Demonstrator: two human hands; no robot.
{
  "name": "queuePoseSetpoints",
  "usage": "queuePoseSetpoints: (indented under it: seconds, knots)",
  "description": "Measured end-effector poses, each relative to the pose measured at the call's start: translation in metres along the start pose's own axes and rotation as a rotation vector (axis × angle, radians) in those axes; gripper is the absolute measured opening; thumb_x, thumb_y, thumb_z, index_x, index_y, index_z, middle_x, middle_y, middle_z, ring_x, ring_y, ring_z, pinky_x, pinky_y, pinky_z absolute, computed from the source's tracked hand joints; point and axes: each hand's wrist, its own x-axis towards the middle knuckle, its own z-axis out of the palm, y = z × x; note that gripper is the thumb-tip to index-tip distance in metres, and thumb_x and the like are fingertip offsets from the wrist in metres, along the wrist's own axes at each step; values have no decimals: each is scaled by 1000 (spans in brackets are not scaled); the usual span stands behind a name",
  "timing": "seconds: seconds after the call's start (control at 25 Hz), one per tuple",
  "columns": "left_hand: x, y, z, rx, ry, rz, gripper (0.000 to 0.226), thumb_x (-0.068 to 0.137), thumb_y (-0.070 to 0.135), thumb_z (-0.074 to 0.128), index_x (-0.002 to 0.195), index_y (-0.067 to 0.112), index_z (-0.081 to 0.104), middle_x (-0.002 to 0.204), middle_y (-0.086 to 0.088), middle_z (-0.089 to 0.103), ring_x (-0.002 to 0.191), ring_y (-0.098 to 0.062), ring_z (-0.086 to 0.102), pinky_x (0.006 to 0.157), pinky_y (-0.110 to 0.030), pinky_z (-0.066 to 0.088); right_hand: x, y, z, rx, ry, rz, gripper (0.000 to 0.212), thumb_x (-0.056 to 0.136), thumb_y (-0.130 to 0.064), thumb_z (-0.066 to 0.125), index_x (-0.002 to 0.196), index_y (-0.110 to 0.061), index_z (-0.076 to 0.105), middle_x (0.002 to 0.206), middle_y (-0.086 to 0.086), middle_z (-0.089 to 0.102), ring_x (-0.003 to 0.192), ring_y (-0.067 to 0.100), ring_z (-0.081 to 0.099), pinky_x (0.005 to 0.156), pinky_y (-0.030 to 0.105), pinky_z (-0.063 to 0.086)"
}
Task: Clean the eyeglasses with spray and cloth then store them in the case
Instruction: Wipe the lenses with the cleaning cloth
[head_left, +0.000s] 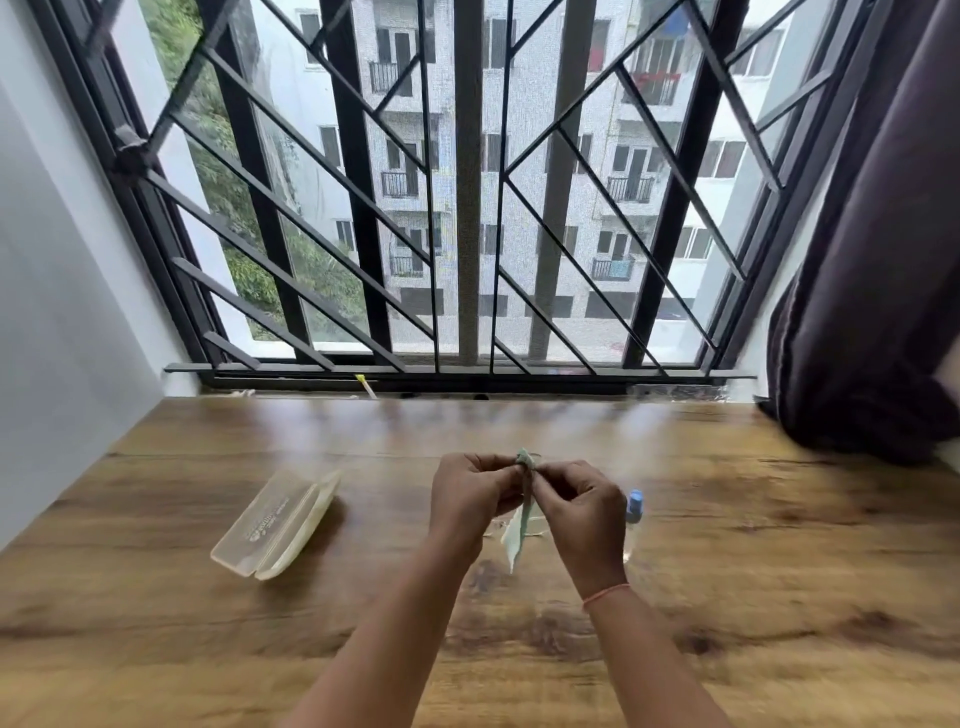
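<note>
My right hand (576, 512) is covering most of the spray bottle (635, 505), I think, and the case (275, 519) lettering is blurring out completely.

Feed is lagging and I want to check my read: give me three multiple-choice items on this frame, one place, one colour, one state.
1. Where does the case lie?
A. on the table, left of the left hand
B. on the window ledge
C. under the curtain

2. The cap of the spray bottle is:
A. red
B. blue
C. black

3. The cloth is:
A. flat on the table
B. inside the case
C. pinched by both hands

Answers: 1 A, it sits on the wood left of that hand. 2 B, a blue cap shows beside the right hand. 3 C, fingers of both hands curl on its top end.
</note>
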Motion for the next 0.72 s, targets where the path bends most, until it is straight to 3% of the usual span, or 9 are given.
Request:
queuePoseSetpoints:
  seconds: [0.16,0.24,0.36,0.56,0.72]
  knots:
    - [1,0,-8,48,90,40,9,73,-2,72,67,5,71,63,-14,68,63,-24,68,66,-33,57,-1,2,2,181,-107,140,23,78,-10,72,70,-32,74,69,-7,73,70,16,70,84,45,54]
    - [1,0,-9,152,126,95,16,70,0,74,60,12,71,62,-12,69,64,-24,67,67,-36,57,-1,0,3,231,-129,182,19,78,-19,72,69,-35,74,70,-6,74,69,19,70,79,46,56]
    - [-1,3,-9,256,107,164,20,68,0,74,59,18,73,61,-8,70,61,-20,65,63,-36,56,5,-1,4,262,-126,238,21,76,-8,73,66,-27,74,67,6,73,66,26,70,65,41,59]
    - [2,10,-17,169,164,191,22,79,-3,65,65,12,71,61,-8,67,62,-21,61,65,-33,58,15,-3,-8,599,-167,556,19,84,-1,61,66,-4,67,61,8,67,57,20,62,55,25,54]
    - [4,13,-24,95,171,208,23,87,-2,56,70,10,64,65,-6,64,61,-16,62,56,-25,54,21,-1,-16,789,-217,717,19,87,-5,55,69,-6,60,62,7,66,58,22,61,54,26,52]
